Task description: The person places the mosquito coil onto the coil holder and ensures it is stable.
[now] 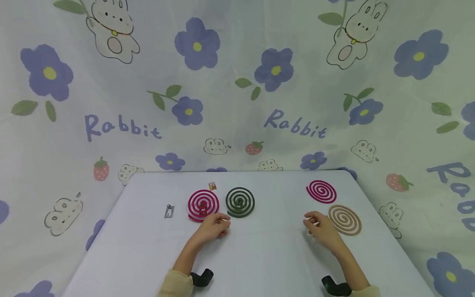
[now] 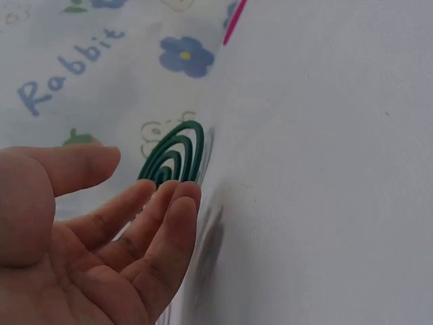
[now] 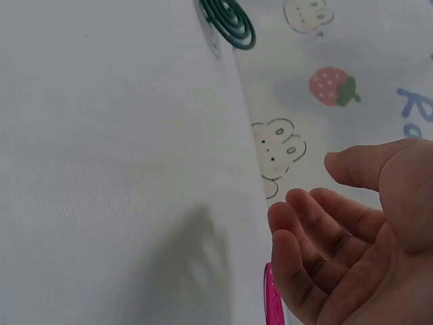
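My left hand (image 1: 212, 228) hovers over the white table with loosely bent fingers and holds nothing. Its fingertips overlap the lower edge of a pink mosquito coil (image 1: 191, 204) in the head view. Just right of that lies a dark green mosquito coil (image 1: 240, 214), seen past the fingers in the left wrist view as a green spiral (image 2: 196, 145). On the other side, my right hand (image 1: 323, 229) is relaxed too, thumb apart from the fingers, nothing in it. Close beside it is a tan mosquito coil (image 1: 349, 232), with a second pink coil (image 1: 322, 201) behind.
A small metal mosquito-coil stand (image 1: 169, 211) sits at the table's left. Behind the left pink coil lies a small printed square (image 1: 212, 186). Black bent pieces (image 1: 203, 278) show at both wrists. A patterned cloth (image 1: 230, 95) hangs behind the white tabletop (image 1: 267, 255).
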Motion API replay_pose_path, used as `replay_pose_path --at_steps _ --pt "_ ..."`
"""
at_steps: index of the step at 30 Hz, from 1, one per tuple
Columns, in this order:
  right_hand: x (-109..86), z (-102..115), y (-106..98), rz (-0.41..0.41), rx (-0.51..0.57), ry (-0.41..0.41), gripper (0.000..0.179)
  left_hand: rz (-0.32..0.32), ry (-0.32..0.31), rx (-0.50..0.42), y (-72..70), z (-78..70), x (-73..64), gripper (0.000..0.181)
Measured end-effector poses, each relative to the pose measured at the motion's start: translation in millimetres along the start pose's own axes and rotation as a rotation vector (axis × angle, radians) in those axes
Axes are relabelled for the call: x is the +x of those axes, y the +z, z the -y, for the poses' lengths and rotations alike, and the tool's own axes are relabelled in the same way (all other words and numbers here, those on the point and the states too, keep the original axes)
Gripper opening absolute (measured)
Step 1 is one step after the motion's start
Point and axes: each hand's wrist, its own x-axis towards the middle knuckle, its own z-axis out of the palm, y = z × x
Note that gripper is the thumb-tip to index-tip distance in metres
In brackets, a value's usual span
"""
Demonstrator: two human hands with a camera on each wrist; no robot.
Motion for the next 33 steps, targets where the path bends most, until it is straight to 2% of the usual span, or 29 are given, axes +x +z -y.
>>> replay_pose_path --at_steps 8,20,26,33 --pt "-6.8 -22.9 -14.0 -0.034 0.001 0.077 0.032 0.043 0.022 0.004 10.7 -5.3 2.6 0.033" --pt "-13.6 -51.9 -38.7 -0.083 -0.032 0.102 0.041 0.095 0.049 -0.053 31.4 -7.6 14.3 0.033" --pt "-15.7 -66.1 -43.9 -0.107 -0.046 0.137 0.042 0.115 0.057 -0.082 44.0 -7.3 15.9 0.032" --pt "-15.9 -72.1 -46.8 -0.106 -0.068 0.153 0.045 0.129 0.078 -0.111 55.4 -5.9 21.0 0.03"
